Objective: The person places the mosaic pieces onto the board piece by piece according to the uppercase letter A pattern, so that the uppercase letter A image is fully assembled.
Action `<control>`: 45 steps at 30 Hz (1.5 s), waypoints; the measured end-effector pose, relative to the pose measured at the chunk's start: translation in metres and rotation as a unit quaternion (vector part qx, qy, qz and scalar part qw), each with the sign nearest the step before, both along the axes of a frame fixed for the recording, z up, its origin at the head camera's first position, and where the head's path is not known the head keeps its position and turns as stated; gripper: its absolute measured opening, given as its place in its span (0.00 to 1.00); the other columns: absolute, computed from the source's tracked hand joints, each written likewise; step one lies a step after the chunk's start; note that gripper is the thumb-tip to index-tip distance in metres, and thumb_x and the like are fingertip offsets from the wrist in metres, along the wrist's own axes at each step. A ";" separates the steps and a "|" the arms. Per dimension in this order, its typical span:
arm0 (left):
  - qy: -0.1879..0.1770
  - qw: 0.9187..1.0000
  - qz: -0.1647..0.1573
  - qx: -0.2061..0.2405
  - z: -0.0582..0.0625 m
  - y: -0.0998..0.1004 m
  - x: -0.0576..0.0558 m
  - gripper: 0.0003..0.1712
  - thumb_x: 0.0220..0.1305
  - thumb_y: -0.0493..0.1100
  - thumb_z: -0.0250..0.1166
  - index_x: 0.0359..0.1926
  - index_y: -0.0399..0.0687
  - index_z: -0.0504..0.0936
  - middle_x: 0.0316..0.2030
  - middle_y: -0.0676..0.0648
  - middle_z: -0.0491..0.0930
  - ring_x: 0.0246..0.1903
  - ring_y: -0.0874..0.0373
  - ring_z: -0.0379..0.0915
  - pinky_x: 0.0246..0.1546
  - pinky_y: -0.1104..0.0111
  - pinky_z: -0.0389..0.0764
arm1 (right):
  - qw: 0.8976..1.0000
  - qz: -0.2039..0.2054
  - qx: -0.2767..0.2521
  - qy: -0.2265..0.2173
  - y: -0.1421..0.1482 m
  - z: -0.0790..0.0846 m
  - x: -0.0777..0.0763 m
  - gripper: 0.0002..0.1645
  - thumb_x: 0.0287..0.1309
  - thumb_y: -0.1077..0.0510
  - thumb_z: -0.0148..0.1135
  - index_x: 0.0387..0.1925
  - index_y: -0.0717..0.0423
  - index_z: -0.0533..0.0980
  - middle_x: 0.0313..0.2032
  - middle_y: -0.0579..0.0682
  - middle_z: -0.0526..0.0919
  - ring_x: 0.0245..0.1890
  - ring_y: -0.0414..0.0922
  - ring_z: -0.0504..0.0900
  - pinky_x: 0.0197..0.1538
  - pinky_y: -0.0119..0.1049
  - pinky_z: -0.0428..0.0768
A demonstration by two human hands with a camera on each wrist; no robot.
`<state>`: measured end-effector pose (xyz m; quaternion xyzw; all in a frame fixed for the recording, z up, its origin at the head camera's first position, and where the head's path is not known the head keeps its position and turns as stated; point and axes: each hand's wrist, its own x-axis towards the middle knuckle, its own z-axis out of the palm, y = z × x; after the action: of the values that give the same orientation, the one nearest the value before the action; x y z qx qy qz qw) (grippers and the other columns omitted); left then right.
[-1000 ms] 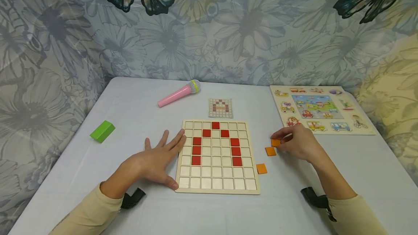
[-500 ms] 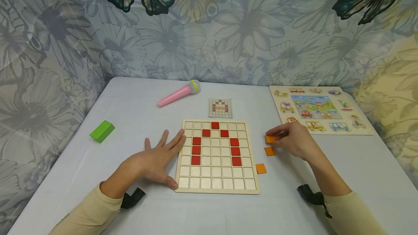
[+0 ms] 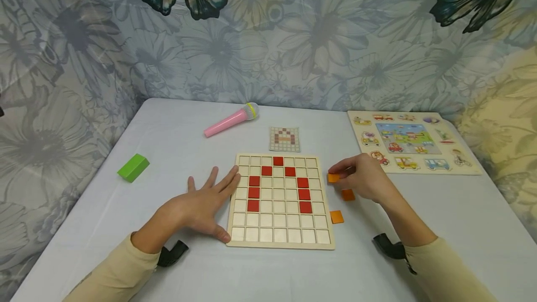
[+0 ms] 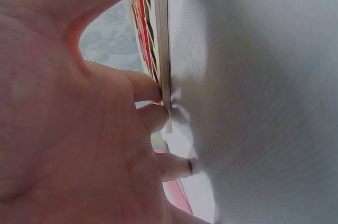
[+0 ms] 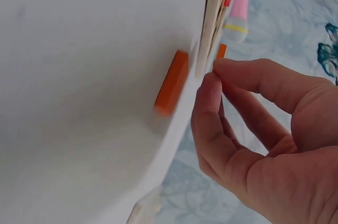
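Note:
A wooden grid board (image 3: 272, 248) lies mid-table, with several red square tiles (image 3: 278, 161) set in an arch in its cells. My left hand (image 3: 201, 209) is spread flat beside the board, its fingers and thumb touching the left edge; in the left wrist view the palm (image 4: 79, 129) faces the board's rim. Just off the board's right edge, my right hand (image 3: 362, 178) pinches an orange square tile (image 3: 333, 178) between thumb and fingertips, the tile's edge (image 5: 222, 50) showing in the right wrist view. Below that hand lie a second orange tile (image 3: 348, 195) and a third orange tile (image 3: 337, 217).
Behind the board lies a small pattern card (image 3: 284, 139). A pink toy microphone (image 3: 228, 122) is at the back, a green block (image 3: 133, 168) at left. The picture puzzle board (image 3: 413, 146) occupies the back right, close to my right hand.
My right hand has moved left toward the grid board, carrying the orange tile away from the spot above the second tile. My left hand has stayed on the board's edge.

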<state>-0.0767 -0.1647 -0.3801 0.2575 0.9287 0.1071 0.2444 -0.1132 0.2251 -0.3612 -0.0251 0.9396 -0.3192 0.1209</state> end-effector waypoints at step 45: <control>-0.007 1.000 0.006 0.002 0.000 0.000 0.000 0.82 0.41 0.70 0.82 0.85 0.51 0.40 0.85 0.51 0.27 0.82 0.31 0.24 0.61 0.15 0.37 | 0.991 0.128 -0.042 -0.001 -0.121 -0.007 0.008 0.14 0.47 0.69 0.77 0.35 0.50 0.90 0.32 0.43 0.90 0.31 0.38 0.82 0.39 0.34 0.83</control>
<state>-0.0769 -0.1645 -0.3799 0.2519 0.9281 0.1119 0.2501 -0.1050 0.1038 -0.3681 -0.1495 0.9145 -0.3400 0.1605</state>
